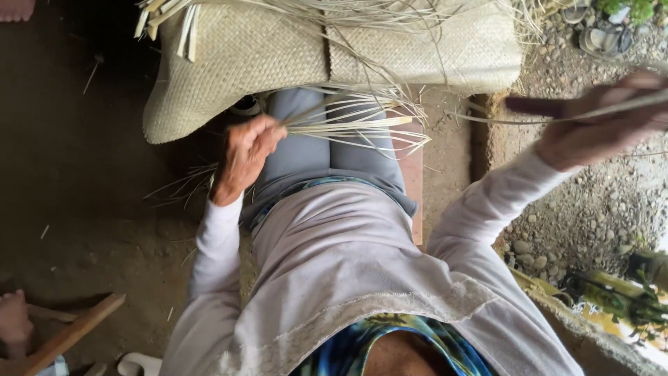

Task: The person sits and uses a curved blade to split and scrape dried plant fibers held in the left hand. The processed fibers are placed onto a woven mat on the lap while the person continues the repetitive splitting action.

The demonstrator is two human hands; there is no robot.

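Left hand: I see my left hand [245, 154] closed in a fist around the gathered ends of a bundle of pale, thin, dried leaf strips [355, 120].
Strips: from the left hand they fan out to its right, across my grey-trousered lap [327, 150].
Right hand: my right hand [604, 125] is raised well away from the left one and blurred; its fingers are curled around a dark, narrow, handle-like piece [534, 106] and one long pale strip [487, 120] that runs back toward the left hand.
Mat: a pale, finely woven straw mat [243, 59] lies just beyond the left hand, folded over my knees, with loose strip ends along its far edge.
Ground: dark packed earth [76, 167] is left of the left hand; gravel [591, 209] lies under the right hand.
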